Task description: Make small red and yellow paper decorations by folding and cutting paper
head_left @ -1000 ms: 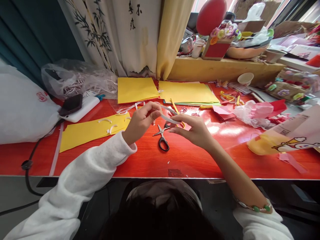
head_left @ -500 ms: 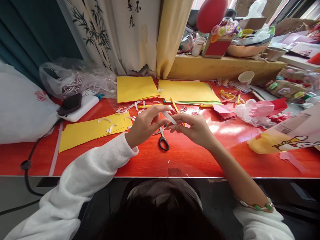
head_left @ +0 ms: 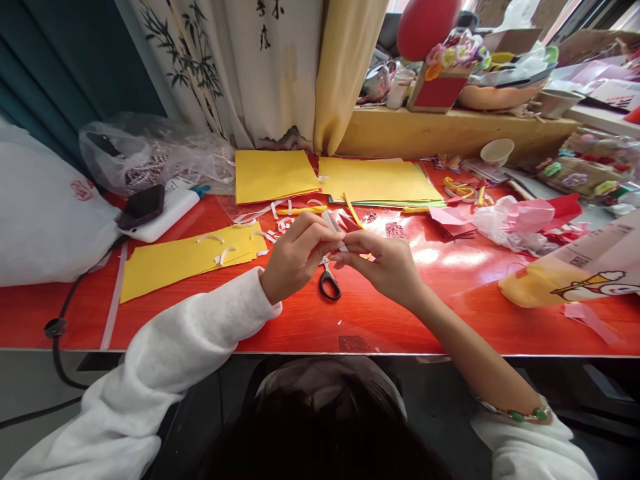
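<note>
My left hand is closed, thumb and fingertips pinching a narrow white strip, which looks like paper. From the other side my right hand pinches the same strip near its lower end, so the two sets of fingertips almost meet. The strip's middle is partly hidden by the fingers. Scissors with black handles lie on the red table just below the hands, their blades partly covered. Beyond the left hand are curled white paper scraps and a thin yellow strip.
Yellow sheets lie in a left stack, a right stack and a long piece. A phone rests on a white box at left. To the right are pink paper, crumpled plastic and a drink cup.
My left fingers have closed down on the strip and moved slightly toward the right hand. Less of the strip shows now. My right hand keeps its pinch.
</note>
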Demonstrator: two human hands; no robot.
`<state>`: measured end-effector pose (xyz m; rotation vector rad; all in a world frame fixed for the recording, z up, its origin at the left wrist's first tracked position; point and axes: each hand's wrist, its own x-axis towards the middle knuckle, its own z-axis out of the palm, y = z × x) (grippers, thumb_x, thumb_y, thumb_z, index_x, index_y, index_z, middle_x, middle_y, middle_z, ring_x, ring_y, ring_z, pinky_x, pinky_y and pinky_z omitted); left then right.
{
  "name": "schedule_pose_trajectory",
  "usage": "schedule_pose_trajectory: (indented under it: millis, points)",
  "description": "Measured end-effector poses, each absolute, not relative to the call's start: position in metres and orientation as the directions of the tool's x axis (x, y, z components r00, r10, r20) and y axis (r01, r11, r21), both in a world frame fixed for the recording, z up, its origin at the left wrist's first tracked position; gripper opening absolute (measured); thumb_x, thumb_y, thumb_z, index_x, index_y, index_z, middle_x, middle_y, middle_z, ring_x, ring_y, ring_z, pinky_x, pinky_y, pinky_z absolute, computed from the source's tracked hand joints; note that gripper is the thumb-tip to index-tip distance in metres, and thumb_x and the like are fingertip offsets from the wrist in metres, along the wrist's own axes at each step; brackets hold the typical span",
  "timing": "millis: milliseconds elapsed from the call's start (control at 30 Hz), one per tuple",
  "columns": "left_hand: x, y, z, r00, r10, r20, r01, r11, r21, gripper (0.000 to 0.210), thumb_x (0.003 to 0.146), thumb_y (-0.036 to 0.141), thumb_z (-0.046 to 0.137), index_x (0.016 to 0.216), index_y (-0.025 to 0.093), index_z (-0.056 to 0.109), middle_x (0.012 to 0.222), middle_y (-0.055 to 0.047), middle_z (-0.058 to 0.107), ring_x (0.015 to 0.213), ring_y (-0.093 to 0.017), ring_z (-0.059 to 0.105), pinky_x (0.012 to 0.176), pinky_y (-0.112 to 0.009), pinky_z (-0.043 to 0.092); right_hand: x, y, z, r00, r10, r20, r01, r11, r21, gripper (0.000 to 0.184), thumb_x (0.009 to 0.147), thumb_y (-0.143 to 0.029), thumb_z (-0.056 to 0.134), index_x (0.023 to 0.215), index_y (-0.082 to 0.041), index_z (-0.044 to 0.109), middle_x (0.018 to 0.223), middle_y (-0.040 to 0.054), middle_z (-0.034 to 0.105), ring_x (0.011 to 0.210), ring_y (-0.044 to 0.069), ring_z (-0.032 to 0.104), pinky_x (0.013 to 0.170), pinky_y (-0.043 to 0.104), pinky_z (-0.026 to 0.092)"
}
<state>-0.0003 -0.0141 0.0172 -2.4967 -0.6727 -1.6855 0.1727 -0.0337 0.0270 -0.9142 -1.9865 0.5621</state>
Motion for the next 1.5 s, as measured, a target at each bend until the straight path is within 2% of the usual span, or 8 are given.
schedule_pose_trajectory:
  millis: [300,433,567,733,933,1100,1300,1500]
  points:
    - [0.000,-0.013,0.017,0.290,0.365,0.885,0.398,-0.887,0.236,0.007,0.088,0.013,0.053,0.085,0.020,0.054,0.084,-0.002,0.056,0.078,-0.011,0.057,0.068,-0.026,0.049,0.170,-0.034,0.027,-0.312,0.810,0.497,0.467,0.586,-0.662,0.015,0.083,-0.030,0.063,0.095,-0.021,0.060,0.070,-0.0022,0.068,0.061,0.013,0.065,0.061,0.026,0.050]
    - [-0.001,-0.013,0.017,0.220,0.521,0.825,0.378,-0.825,0.420,0.005,0.088,0.019,0.054,0.083,0.020,0.054,0.083,-0.001,0.061,0.080,-0.012,0.058,0.069,-0.027,0.049,0.171,-0.031,0.029,-0.272,0.822,0.501,0.450,0.569,-0.689,0.027,0.087,-0.029,0.058,0.114,-0.025,0.055,0.072,-0.0029,0.067,0.060,0.012,0.062,0.059,0.026,0.049]
    - [-0.004,-0.012,0.018,0.134,0.642,0.755,0.305,-0.751,0.585,0.002,0.087,0.019,0.055,0.085,0.020,0.055,0.081,0.000,0.061,0.074,-0.010,0.058,0.067,-0.026,0.049,0.174,-0.026,0.030,-0.325,0.816,0.477,0.423,0.577,-0.699,0.018,0.092,-0.024,0.050,0.103,-0.025,0.064,0.085,0.0004,0.069,0.073,0.014,0.065,0.063,0.027,0.051]
    - [-0.005,-0.011,0.021,0.129,0.612,0.780,0.327,-0.769,0.549,0.003,0.086,0.017,0.056,0.086,0.020,0.057,0.084,0.000,0.061,0.076,-0.010,0.058,0.067,-0.025,0.049,0.176,-0.023,0.031,-0.293,0.841,0.455,0.371,0.538,-0.757,0.016,0.090,-0.024,0.052,0.097,-0.023,0.067,0.083,0.0005,0.069,0.071,0.013,0.064,0.060,0.025,0.050]
    - [-0.003,-0.010,0.024,0.198,0.665,0.720,0.348,-0.735,0.582,0.037,0.088,0.026,0.055,0.124,0.032,0.049,0.080,0.001,0.059,0.075,-0.012,0.057,0.075,-0.028,0.052,0.175,-0.024,0.029,-0.283,0.823,0.493,0.441,0.567,-0.695,0.015,0.090,-0.026,0.053,0.089,-0.020,0.066,0.078,0.0019,0.068,0.069,0.014,0.062,0.062,0.026,0.048]
    - [-0.005,-0.003,0.022,0.279,0.518,0.809,0.531,-0.784,0.320,0.029,0.085,0.036,0.059,0.111,0.025,0.059,0.112,-0.007,0.057,0.101,-0.020,0.054,0.090,-0.037,0.047,0.176,-0.021,0.027,-0.328,0.701,0.633,0.577,0.680,-0.453,0.015,0.091,-0.021,0.050,0.084,-0.019,0.063,0.077,0.0036,0.066,0.071,0.016,0.059,0.068,0.030,0.045]
    - [-0.004,-0.001,0.015,0.428,0.352,0.832,0.595,-0.803,0.034,0.010,0.088,0.027,0.055,0.085,0.019,0.058,0.079,-0.002,0.063,0.088,-0.018,0.054,0.080,-0.034,0.045,0.177,-0.020,0.025,-0.464,0.561,0.685,0.653,0.739,-0.162,0.020,0.093,-0.018,0.043,0.084,-0.019,0.061,0.074,0.0042,0.064,0.072,0.018,0.055,0.068,0.032,0.041]
    - [-0.006,-0.008,0.018,0.499,0.111,0.860,0.656,-0.697,-0.290,0.007,0.087,0.016,0.054,0.081,0.018,0.056,0.070,0.000,0.060,0.079,-0.017,0.055,0.076,-0.034,0.035,0.174,-0.019,0.023,-0.418,0.560,0.716,0.691,0.707,-0.150,0.021,0.092,-0.018,0.044,0.084,-0.019,0.064,0.072,0.0036,0.066,0.068,0.017,0.057,0.065,0.031,0.042]
